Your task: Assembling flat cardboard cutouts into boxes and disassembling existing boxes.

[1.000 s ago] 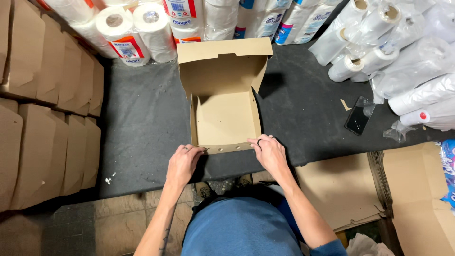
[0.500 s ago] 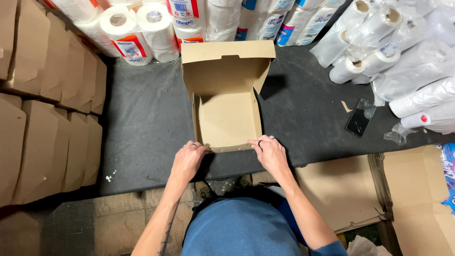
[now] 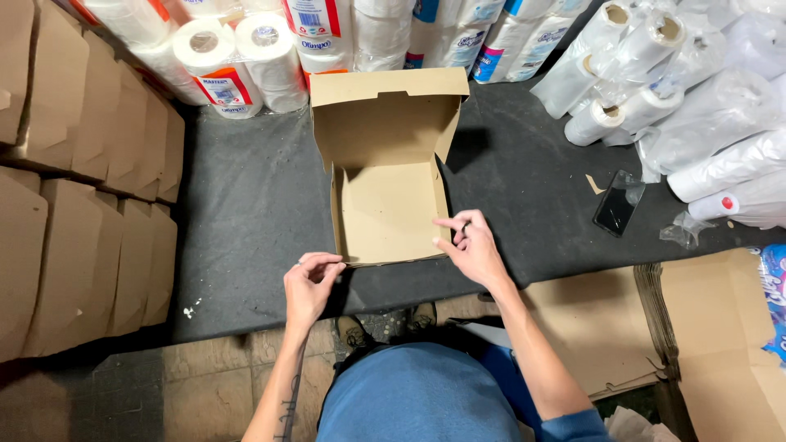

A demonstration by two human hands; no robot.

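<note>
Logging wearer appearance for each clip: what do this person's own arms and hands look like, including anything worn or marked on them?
Both hands are bare, no gloves. The left hand leads to a forearm uncovered down to the frame's lower edge, with a dark tattoo of script-like marks along it. The right hand wears a dark ring on one finger; that forearm is bare to the elbow, where a blue sleeve begins. No watch or bracelet shows.

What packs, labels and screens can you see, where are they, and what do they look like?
Paper rolls: table's far edge, white cylinders, red-orange labels.
Blue-labelled rolls: far edge, right of middle, white.
Plastic rolls: far right, clear-white.
Phone: right of the box, dark blank screen.
Box: centre, brown, lid up.
</note>
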